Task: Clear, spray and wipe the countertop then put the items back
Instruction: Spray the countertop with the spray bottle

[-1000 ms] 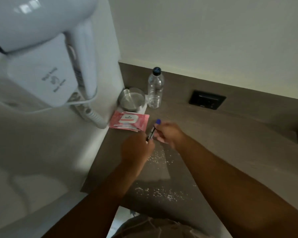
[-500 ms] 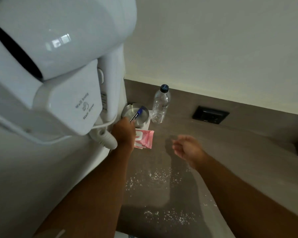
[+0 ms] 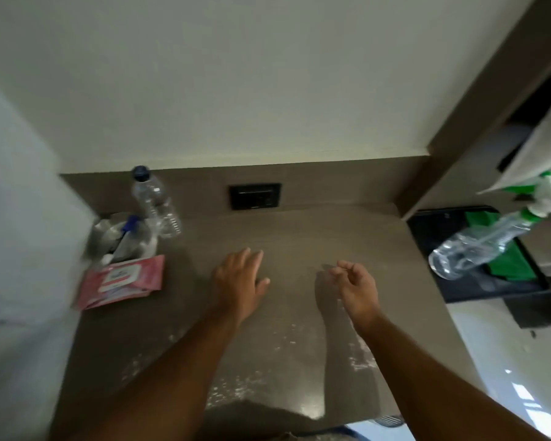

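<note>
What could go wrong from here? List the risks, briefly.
1. The water bottle, metal cup and pink wipes pack sit on the countertop; spraying now would likely wet them.
2. White crumbs lie near the front edge; wiping could push them off.

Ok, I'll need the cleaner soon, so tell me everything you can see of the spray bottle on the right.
The spray bottle is clear plastic, ribbed, with clear liquid inside and a green-and-white trigger head. It hangs tilted by its head from the edge of a white panel, base swung down to the left, above a black tray holding a green cloth. Neither hand touches it.
</note>
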`<state>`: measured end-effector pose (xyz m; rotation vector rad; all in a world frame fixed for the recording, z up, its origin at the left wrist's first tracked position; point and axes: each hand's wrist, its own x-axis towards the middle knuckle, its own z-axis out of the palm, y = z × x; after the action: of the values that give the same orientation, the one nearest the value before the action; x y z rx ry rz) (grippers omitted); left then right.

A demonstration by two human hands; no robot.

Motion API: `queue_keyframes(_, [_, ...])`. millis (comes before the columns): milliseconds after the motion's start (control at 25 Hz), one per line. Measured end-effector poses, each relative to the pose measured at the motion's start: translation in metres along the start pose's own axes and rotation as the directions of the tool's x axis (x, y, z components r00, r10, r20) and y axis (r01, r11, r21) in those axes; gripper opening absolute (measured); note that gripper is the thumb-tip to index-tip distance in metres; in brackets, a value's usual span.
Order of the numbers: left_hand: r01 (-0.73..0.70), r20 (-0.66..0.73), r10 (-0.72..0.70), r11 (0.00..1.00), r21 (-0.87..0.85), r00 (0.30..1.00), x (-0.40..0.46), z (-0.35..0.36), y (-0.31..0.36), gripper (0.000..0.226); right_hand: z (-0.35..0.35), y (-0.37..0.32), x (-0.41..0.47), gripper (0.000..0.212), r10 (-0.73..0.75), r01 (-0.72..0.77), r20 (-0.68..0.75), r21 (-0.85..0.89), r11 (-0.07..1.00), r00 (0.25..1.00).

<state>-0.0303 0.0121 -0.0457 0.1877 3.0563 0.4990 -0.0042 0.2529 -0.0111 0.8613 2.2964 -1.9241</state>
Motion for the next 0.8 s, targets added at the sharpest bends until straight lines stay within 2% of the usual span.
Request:
queue_keyframes(80, [-0.03, 0.202, 0.022, 0.999, 0.034, 0.979, 0.029, 0.029, 0.057, 0.074, -0.059, 0.003, 0.017, 0.008, -0.063, 0.061, -0.1, -0.028, 0.998, 0.993])
queue_keyframes(160, [-0.085, 0.263, 0.071, 0.995, 0.043, 0.962, 0.061, 0.054, 0.107, 0.079, -0.124, 0.008, 0.033, 0.009, -0.082, 0.076, -0.184, -0.04, 0.996, 0.98])
queue_keyframes(240, [-0.135, 0.259, 0.112, 0.988, 0.073, 0.959, 0.087, 0.075, 0.144, 0.082, -0.183, 0.016, 0.048, 0.019, -0.072, 0.058, -0.288, -0.055, 0.997, 0.955])
queue_keyframes(360, [-0.161, 0.152, 0.139, 0.976, 0.146, 0.979, 0.103, 0.097, 0.163, 0.083, -0.243, 0.017, 0.069, 0.04, -0.124, 0.092, -0.418, -0.097, 0.991, 0.9])
queue_keyframes(440, [-0.15, 0.108, 0.13, 0.969, 0.199, 0.986, 0.107, 0.106, 0.165, 0.081, -0.268, 0.007, 0.093, 0.054, -0.16, 0.12, -0.427, -0.117, 0.986, 0.89])
queue_keyframes(560, [-0.161, 0.096, 0.141, 0.956, 0.247, 0.985, 0.108, 0.11, 0.164, 0.08, -0.291, -0.017, 0.132, 0.076, -0.268, 0.224, -0.362, -0.16, 0.961, 0.893])
queue_keyframes(680, [-0.155, 0.08, 0.139, 0.953, 0.259, 0.987, 0.11, 0.108, 0.163, 0.081, -0.3, -0.047, 0.166, 0.082, -0.387, 0.357, -0.292, -0.153, 0.922, 0.875])
queue_keyframes(800, [-0.159, 0.068, 0.146, 0.951, 0.264, 0.987, 0.108, 0.11, 0.163, 0.08, -0.302, -0.065, 0.195, 0.079, -0.441, 0.424, -0.277, -0.122, 0.897, 0.854])
